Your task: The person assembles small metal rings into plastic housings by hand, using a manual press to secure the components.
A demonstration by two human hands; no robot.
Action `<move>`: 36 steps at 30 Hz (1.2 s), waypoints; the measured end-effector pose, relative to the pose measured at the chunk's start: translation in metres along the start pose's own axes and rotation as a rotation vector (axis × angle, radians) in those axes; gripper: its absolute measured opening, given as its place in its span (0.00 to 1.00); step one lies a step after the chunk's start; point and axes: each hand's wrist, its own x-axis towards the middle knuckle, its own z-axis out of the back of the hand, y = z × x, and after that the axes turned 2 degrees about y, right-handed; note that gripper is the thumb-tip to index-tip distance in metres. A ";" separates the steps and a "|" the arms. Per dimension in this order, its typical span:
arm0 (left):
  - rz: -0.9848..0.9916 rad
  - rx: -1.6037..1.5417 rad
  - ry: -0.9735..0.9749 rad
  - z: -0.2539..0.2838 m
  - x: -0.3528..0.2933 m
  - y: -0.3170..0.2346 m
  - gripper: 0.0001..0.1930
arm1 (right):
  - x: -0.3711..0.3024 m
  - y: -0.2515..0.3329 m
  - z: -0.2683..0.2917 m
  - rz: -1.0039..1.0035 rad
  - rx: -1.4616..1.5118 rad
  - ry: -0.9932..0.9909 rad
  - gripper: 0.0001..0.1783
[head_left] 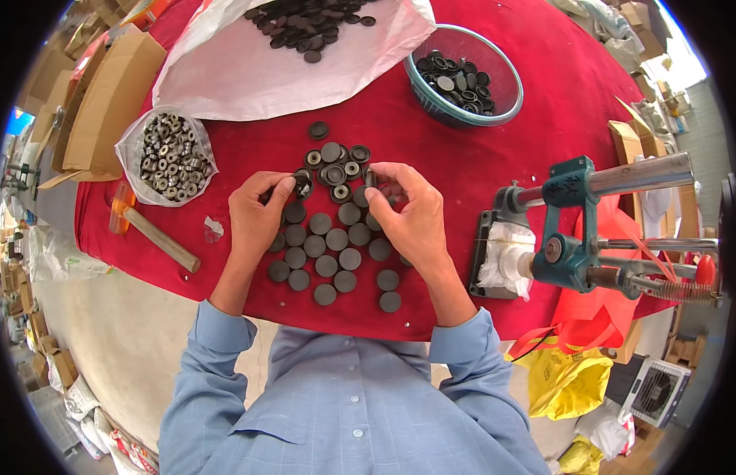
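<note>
Head view: the left hand (257, 210) has its thumb and fingers pinched on a dark round cap (303, 187), right at their tips. Opposite, the right hand (411, 214) grips a small dark piece (371, 179) between thumb and forefinger, its remaining fingers curled. Between the two sets of fingertips sits a cluster of open caps (333, 174), some showing metal centres. Nearer the person than the fingers, flat dark discs (325, 266) lie spread on the red cloth (463, 162). Left of the left fingers stands a bag of metal rings (176, 158); beyond the right fingers, a clear bowl (463, 119) holds more caps.
</note>
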 end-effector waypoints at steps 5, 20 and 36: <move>0.061 0.017 -0.010 0.006 0.000 0.000 0.08 | -0.002 -0.003 -0.002 -0.002 -0.010 0.014 0.19; -0.172 0.162 -0.019 -0.017 -0.001 -0.005 0.05 | -0.013 -0.003 -0.046 0.438 -0.603 0.231 0.22; -0.616 0.548 0.125 -0.005 -0.005 -0.006 0.12 | -0.014 0.000 -0.049 0.304 -0.557 0.332 0.18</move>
